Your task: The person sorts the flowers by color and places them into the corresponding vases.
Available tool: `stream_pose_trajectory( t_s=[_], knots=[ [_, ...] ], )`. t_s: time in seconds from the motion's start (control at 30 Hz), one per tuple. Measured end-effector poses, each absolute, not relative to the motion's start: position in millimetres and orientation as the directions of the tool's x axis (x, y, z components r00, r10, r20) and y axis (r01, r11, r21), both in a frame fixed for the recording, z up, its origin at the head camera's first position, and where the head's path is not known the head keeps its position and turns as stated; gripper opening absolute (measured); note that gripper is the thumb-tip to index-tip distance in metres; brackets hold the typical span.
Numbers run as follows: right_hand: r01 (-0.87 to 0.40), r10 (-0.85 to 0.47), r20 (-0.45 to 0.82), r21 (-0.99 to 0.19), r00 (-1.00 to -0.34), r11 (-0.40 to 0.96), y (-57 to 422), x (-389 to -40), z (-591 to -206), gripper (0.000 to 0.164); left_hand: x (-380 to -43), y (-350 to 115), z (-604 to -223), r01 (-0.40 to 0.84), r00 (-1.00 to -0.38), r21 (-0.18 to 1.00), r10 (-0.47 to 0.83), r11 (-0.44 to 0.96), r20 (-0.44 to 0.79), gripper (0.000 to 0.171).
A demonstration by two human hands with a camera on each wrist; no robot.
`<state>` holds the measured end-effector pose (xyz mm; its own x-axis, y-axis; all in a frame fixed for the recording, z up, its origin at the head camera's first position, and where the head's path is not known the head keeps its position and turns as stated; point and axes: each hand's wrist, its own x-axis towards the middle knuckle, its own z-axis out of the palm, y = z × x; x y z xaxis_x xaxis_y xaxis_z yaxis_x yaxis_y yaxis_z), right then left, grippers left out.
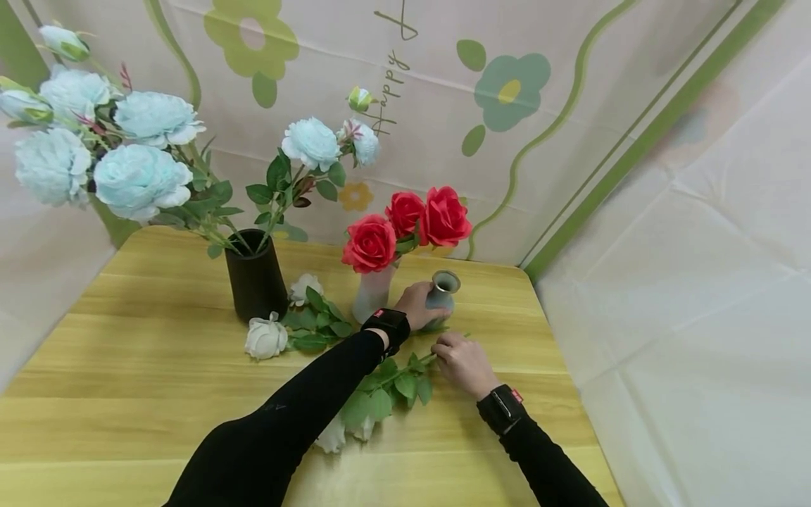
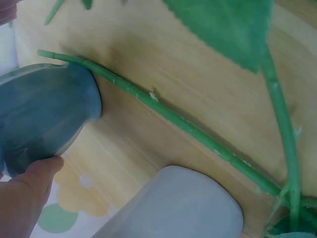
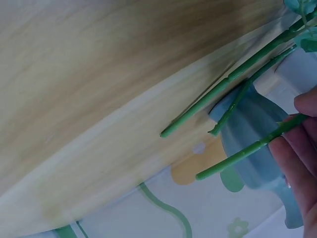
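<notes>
My left hand (image 1: 415,306) grips a small blue-grey vase (image 1: 441,301) by its body; the flared mouth faces up. In the left wrist view, the thumb presses against the glazed vase (image 2: 47,109), whose base is close to a green stem (image 2: 173,119) lying on the wood. Just in front, my right hand (image 1: 467,366) pinches a flower stem (image 3: 237,156) between thumb and fingers, its cut end sticking out free. Leaves (image 1: 395,391) run from there toward white roses (image 1: 332,433), partly covered by my left sleeve.
A pale vase (image 1: 372,292) with red roses (image 1: 370,243) stands left of my left hand. Farther left, a black vase (image 1: 256,282) holds light blue flowers (image 1: 142,179). More white roses (image 1: 266,338) lie beside it on the wooden table (image 1: 146,394). Printed cloth hangs behind.
</notes>
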<state>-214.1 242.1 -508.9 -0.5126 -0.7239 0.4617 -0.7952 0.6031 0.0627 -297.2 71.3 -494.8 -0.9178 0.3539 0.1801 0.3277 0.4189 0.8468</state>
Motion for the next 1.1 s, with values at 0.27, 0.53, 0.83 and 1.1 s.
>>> stream_pose_trajectory(
  t_s=[0.27,0.53,0.83,1.1],
  knots=[
    [-0.813,-0.707,0.510,0.026,-0.489,0.581,243.8,-214.6,-509.7,0.014,-298.2,70.2,-494.9,0.335,-0.917,0.840,0.353,0.426,0.186,0.053],
    [-0.844,-0.664,0.584,-0.072,-0.467,0.531,251.1,-213.1,-507.8,0.014,-297.4,71.3,-498.9,0.325,-0.917,0.848,0.358,0.419,0.175,0.054],
    [-0.850,-0.558,0.695,-0.150,-0.454,0.505,261.7,-208.4,-512.1,0.017,-298.0,73.5,-502.0,0.312,-0.918,0.860,0.362,0.403,0.164,0.057],
    [-0.836,-0.483,0.757,-0.150,-0.441,0.528,265.3,-210.9,-506.5,0.033,-298.4,70.4,-503.5,0.296,-0.917,0.875,0.370,0.382,0.149,0.058]
  ],
)
